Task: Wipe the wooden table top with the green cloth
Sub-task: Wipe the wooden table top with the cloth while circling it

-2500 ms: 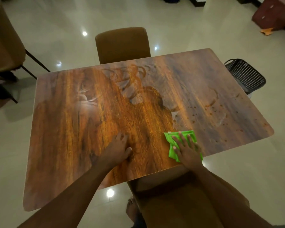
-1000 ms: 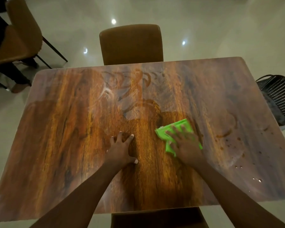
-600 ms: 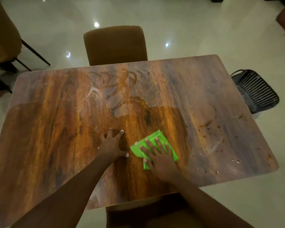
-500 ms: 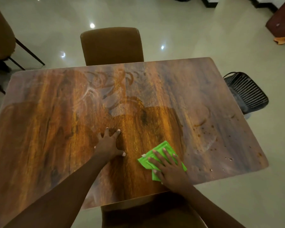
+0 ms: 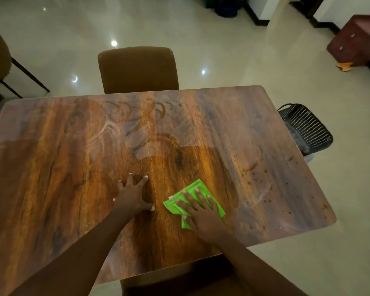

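Five right fingers (image 5: 198,197) spread straight atop green cloth (image 5: 173,205), left fingers (image 5: 142,182) splayed empty on wooden table top (image 5: 51,167)

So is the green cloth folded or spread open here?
Folded. The green cloth shows stacked edges at its left corner, a compact pad under the flat right hand.

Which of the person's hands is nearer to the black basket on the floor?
The right. The right hand presses the green cloth, left of the black basket and closer to it; the left hand rests flat on the wooden table top, farther left.
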